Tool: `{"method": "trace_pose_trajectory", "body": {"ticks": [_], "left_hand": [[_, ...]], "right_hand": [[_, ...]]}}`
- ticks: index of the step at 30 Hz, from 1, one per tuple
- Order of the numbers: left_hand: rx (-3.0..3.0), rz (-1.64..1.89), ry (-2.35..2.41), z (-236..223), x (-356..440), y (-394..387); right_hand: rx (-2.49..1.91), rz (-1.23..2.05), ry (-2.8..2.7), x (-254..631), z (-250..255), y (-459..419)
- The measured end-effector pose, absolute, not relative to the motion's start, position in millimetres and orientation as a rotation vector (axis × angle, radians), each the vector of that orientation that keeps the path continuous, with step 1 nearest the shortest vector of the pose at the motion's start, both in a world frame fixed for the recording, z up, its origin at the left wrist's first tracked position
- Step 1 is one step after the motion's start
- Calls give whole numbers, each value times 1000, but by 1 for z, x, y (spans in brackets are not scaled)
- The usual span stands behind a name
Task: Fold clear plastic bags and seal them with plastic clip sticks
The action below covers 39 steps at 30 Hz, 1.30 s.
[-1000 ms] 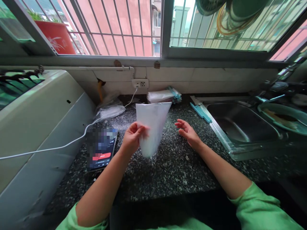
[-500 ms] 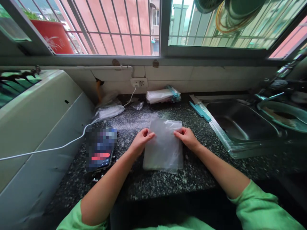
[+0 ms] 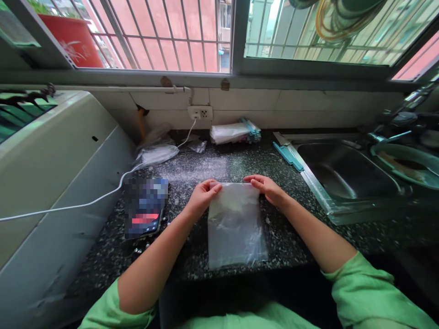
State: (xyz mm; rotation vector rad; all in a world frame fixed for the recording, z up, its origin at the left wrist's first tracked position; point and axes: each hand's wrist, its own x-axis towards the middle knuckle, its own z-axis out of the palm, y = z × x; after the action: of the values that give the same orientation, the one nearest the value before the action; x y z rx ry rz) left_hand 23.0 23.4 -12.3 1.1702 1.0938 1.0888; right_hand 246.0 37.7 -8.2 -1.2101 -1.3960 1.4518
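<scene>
A clear plastic bag [image 3: 236, 228] hangs flat over the front part of the dark speckled counter [image 3: 185, 256], its far edge straight and its near edge close to the counter's front. My left hand [image 3: 202, 196] pinches the bag's far left corner between thumb and fingers. At the far right corner, my right hand [image 3: 269, 189] grips the same edge with its thumb and fingers. Past the bag, a stack of clear bags with teal strips [image 3: 235, 131] lies against the wall. Several loose teal strips [image 3: 289, 156] rest beside the sink.
A phone [image 3: 147, 208] lies left of my left forearm. The white cable [image 3: 85, 206] runs from a wall socket [image 3: 200, 113] across the left side. Crumpled plastic [image 3: 157, 153] sits at the back left. On the right is a metal sink [image 3: 346, 171] with a basin [image 3: 408, 160] beyond it.
My hands have shifted to the bag's far edge, from holding its sides. The bag has come nearer to me and lies lower in view, its far edge now straight.
</scene>
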Motion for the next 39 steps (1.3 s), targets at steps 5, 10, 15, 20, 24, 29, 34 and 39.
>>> {"method": "trace_pose_trajectory", "body": {"ticks": [5,10,15,20,24,29,34,39], "left_hand": [[1279,920,1089,-14,25,22],[1417,883,1136,-15,26,23],[1424,958,1158,-16,27,25],[1420,898,1146,-11,21,27],[1400,722,1145,-1,3,32],[1368,575,1139,-1,-15,41],[1078,1153,1207,-12,-7,46],[978,1253,1123,-15,0,45]], "right_hand": [[-1225,1540,-1818,248,5,50],[-1159,1571,-2021,235,5,54],[-1200,1494,-2197,233,2,51],[-1202,1431,-2187,237,1,52],[-1233,1286,-1935,249,0,56],[-1316,1118,-1670,267,-6,61],[-1313,1160,-1524,267,-13,62],[-1247,1186,-1393,263,-20,65]]}}
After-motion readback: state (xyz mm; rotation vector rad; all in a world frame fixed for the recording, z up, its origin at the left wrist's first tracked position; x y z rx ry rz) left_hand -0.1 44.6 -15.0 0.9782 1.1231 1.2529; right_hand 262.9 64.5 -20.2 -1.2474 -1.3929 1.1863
